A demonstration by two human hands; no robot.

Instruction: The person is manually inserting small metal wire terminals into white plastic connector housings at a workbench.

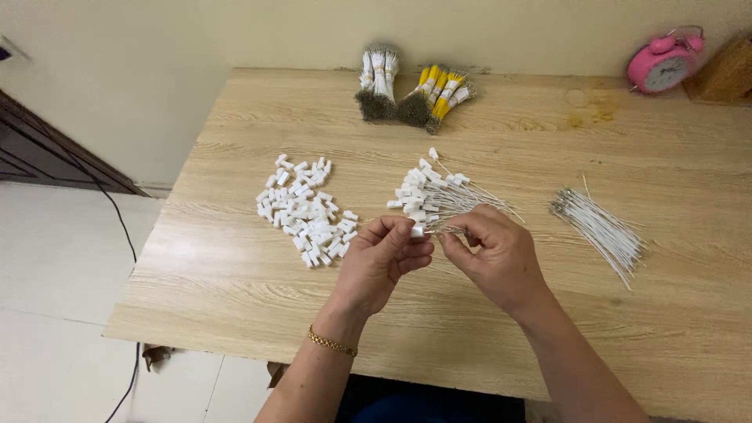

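My left hand (381, 262) pinches a small white plastic connector (417, 231) between thumb and fingers. My right hand (493, 252) holds a thin white wire (448, 230) by its end, right against the connector. Both hands hover over the middle of the wooden table (235, 282). Just beyond them lies a pile of white wires fitted with connectors (427, 194). A heap of loose white connectors (304, 210) sits to the left. A fan of bare white wires (601, 227) lies to the right.
Bundles of white wires (377, 82) and yellow wires (437, 95) lie at the table's far edge by the wall. A pink alarm clock (664, 63) stands at the far right next to a wooden block (728, 74). A black cable (125, 235) runs over the tiled floor at left.
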